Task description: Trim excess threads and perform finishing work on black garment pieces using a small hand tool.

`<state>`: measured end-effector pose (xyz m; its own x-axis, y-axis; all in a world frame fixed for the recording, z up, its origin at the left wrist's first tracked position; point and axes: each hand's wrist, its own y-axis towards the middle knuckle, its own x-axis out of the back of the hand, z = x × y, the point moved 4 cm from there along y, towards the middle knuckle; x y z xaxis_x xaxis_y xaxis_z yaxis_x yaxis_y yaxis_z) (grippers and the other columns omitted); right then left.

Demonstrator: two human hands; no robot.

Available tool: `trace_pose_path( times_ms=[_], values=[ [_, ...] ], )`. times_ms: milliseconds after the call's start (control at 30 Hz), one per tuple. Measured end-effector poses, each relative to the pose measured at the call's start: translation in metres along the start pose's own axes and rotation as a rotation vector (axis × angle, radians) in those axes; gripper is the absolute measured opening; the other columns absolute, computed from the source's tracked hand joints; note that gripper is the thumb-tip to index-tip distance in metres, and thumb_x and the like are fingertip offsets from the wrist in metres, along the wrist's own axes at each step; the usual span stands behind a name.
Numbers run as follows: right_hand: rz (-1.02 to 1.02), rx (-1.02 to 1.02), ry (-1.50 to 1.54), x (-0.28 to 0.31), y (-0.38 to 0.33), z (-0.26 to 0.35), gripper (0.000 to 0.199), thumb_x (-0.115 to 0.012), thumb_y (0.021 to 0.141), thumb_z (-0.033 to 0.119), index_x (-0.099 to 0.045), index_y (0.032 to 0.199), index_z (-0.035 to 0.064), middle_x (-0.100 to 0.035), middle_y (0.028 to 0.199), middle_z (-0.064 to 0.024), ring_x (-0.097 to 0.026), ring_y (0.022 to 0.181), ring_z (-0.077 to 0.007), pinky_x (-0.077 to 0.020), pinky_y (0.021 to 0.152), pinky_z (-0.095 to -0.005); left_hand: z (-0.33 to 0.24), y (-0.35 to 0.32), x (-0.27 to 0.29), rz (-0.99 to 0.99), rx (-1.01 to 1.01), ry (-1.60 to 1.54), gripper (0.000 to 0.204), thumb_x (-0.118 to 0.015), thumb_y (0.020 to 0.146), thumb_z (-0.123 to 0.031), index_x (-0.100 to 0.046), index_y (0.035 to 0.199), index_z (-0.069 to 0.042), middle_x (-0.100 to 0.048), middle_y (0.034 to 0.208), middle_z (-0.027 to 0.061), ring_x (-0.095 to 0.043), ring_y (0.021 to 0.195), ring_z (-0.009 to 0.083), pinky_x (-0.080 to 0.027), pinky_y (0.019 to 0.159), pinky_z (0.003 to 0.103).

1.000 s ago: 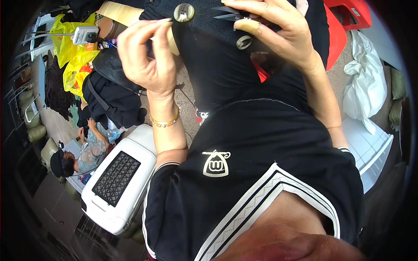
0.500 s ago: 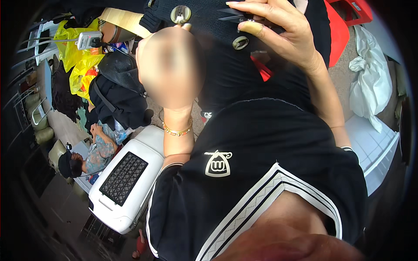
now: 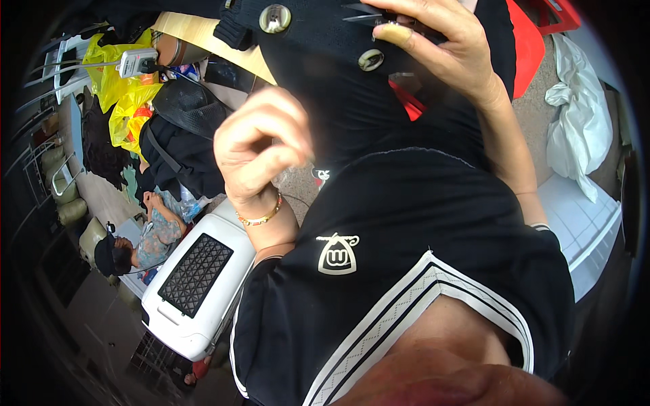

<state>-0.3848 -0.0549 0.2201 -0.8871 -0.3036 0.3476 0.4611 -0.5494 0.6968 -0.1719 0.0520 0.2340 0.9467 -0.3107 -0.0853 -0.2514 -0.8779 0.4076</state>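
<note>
A dark knitted garment (image 3: 305,61) with large buttons lies across my lap. One pale-rimmed button (image 3: 275,18) shows on its left part, and a second button (image 3: 371,60) is just below my right hand. That hand (image 3: 440,40) is closed around small thread snips (image 3: 362,16), their dark blades pointing left over the knit. My left hand (image 3: 261,145) is raised off the garment, over the left side of my lap. Its fingers are curled toward the thumb and slightly smeared; whatever they pinch, if anything, cannot be made out.
At left are a white power strip (image 3: 135,62), yellow plastic bags (image 3: 128,115), a black bag (image 3: 179,149) and a white machine with a dark grille (image 3: 179,311). Another person (image 3: 152,237) sits beyond. Red stool parts (image 3: 528,54) and a white sack (image 3: 575,115) are at right.
My left hand has pulled back from beside the left button, down toward my body. The right hand keeps the snips at almost the same place, a little higher.
</note>
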Motion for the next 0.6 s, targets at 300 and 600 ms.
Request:
trace_pose_path(
  times_ms=[300, 600],
  values=[
    [-0.033, -0.046, -0.132, 0.015, -0.01, 0.002, 0.035, -0.076, 0.078, 0.001, -0.068, 0.112, -0.0011, -0.063, 0.086, -0.005, -0.058, 0.078, -0.015, -0.0442, 0.073, -0.0256, 0.012, 0.03, -0.024, -0.163, -0.274, 1.291, 0.038, -0.084, 0.067, -0.017, -0.073, 0.103, -0.013, -0.065, 0.105, 0.0053, -0.057, 0.099, 0.021, -0.037, 0.091, 0.034],
    [-0.005, -0.044, -0.054, 0.011, -0.019, -0.002, 0.034, -0.074, 0.079, 0.0, -0.068, 0.112, -0.0023, -0.063, 0.086, -0.0069, -0.059, 0.078, -0.0173, -0.0472, 0.072, -0.028, 0.025, 0.045, -0.002, -0.247, -0.294, 1.255, 0.023, -0.064, 0.092, -0.013, -0.071, 0.114, -0.012, -0.064, 0.121, 0.0069, -0.058, 0.112, 0.022, -0.043, 0.097, 0.033]
  ],
)
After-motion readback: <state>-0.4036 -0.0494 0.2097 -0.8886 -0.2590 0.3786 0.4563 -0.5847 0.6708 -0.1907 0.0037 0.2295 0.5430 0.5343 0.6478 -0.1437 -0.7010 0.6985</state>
